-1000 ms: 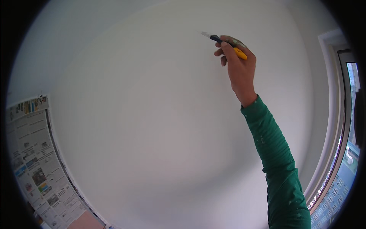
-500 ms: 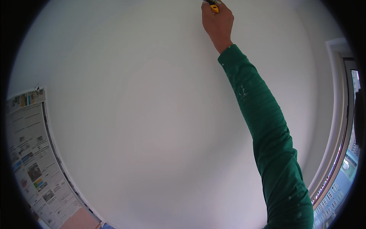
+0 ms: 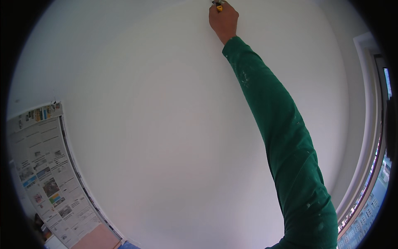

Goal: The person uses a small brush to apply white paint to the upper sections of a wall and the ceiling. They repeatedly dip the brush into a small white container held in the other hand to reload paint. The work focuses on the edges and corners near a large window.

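High on the white wall (image 3: 178, 116), my right hand (image 3: 224, 21) is closed around a tool with a yellow-and-black handle (image 3: 219, 8). The tool's working end is cut off by the top edge of the picture, so its kind does not show. My right arm reaches far up in a green sleeve (image 3: 282, 112) flecked with white spots. My left hand is out of the picture.
Newspaper sheets (image 3: 62, 178) cover a door-like panel at the left, with a pinkish sheet (image 3: 97, 238) low down. A window frame (image 3: 367, 174) stands at the right, with buildings outside. Something blue (image 3: 128, 245) shows at the bottom edge.
My right hand has moved left and slightly up in the picture with the tool still in it. The newspaper-covered panel now shows farther to the right, as the view has turned a little left.
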### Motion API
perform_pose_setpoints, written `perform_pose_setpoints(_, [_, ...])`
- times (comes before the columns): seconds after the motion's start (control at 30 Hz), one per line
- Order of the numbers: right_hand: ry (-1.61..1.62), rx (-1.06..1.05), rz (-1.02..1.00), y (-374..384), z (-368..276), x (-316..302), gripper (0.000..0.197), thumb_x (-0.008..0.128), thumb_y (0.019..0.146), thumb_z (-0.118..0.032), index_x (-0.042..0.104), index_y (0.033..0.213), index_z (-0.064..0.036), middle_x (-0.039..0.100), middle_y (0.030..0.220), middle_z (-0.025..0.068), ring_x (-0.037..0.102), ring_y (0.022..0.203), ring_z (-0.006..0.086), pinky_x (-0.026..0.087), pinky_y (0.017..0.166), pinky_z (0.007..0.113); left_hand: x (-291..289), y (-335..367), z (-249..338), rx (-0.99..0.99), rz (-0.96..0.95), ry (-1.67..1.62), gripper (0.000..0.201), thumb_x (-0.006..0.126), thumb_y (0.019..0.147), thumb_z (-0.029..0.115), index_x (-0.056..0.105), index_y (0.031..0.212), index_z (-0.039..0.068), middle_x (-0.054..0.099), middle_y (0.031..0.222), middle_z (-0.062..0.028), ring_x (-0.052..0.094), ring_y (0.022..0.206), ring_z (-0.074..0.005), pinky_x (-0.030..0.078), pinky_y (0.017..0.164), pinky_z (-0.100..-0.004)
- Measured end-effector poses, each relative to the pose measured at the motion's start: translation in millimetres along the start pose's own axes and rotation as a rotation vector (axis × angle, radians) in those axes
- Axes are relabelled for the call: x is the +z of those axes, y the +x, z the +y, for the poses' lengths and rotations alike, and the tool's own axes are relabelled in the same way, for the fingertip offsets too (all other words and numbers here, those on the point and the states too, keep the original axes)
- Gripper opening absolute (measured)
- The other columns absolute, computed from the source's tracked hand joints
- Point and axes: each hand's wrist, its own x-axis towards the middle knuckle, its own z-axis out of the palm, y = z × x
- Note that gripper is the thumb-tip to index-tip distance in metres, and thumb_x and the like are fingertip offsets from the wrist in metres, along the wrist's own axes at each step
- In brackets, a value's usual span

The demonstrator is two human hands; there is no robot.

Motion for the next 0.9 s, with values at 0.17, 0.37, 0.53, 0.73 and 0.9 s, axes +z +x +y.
perform_pose_setpoints(0.17, [-0.054, -0.033, 0.013, 2, 0, 11, 0.028, 0.057, 0.097, -0.008, 0.067, 0.117, 0.0089, 0.070, 0.094, 0.0262, 0.067, 0.081, 0.0375, 0.054, 0.073, 0.043, -5, -6, 0, 0.021, 0.025, -0.002, 0.055, 0.054, 0.096, 0.020, 0.045, 0.147, 0.001, 0.062, 0.133, -0.0166, 0.067, 0.112, -0.0317, 0.057, 0.095, -0.0489])
perform_pose_setpoints(0.37, [-0.056, -0.084, -0.019, -8, 9, 33, 0.028, 0.056, 0.097, -0.007, 0.067, 0.117, 0.0091, 0.069, 0.098, 0.0278, 0.067, 0.087, 0.0384, 0.054, 0.078, 0.044, -12, -10, -2, 0.029, 0.045, -0.009, 0.055, 0.054, 0.096, 0.020, 0.045, 0.147, 0.001, 0.062, 0.134, -0.0164, 0.067, 0.112, -0.0319, 0.057, 0.096, -0.0490])
perform_pose_setpoints(0.53, [-0.016, -0.043, 0.019, -6, 10, 34, 0.030, 0.056, 0.097, -0.007, 0.066, 0.119, 0.0107, 0.069, 0.099, 0.0293, 0.067, 0.090, 0.0393, 0.054, 0.080, 0.044, -15, -14, -5, 0.040, 0.059, -0.011, 0.055, 0.055, 0.096, 0.020, 0.045, 0.147, 0.001, 0.062, 0.134, -0.0163, 0.067, 0.112, -0.0321, 0.057, 0.096, -0.0490])
perform_pose_setpoints(0.73, [-0.018, 0.011, 0.142, 14, 16, 19, 0.030, 0.055, 0.097, -0.005, 0.065, 0.119, 0.0119, 0.068, 0.104, 0.0300, 0.067, 0.093, 0.0403, 0.054, 0.082, 0.044, -16, -16, -3, 0.053, 0.067, -0.012, 0.055, 0.055, 0.096, 0.020, 0.045, 0.147, 0.001, 0.062, 0.134, -0.0162, 0.067, 0.113, -0.0323, 0.056, 0.096, -0.0491])
perform_pose_setpoints(0.9, [-0.107, -0.081, 0.065, 10, 16, 27, 0.030, 0.055, 0.097, -0.005, 0.065, 0.119, 0.0121, 0.068, 0.105, 0.0304, 0.066, 0.095, 0.0413, 0.054, 0.085, 0.045, -19, -18, -4, 0.067, 0.064, -0.004, 0.055, 0.055, 0.096, 0.020, 0.045, 0.147, 0.001, 0.062, 0.135, -0.0161, 0.066, 0.113, -0.0324, 0.056, 0.096, -0.0491])
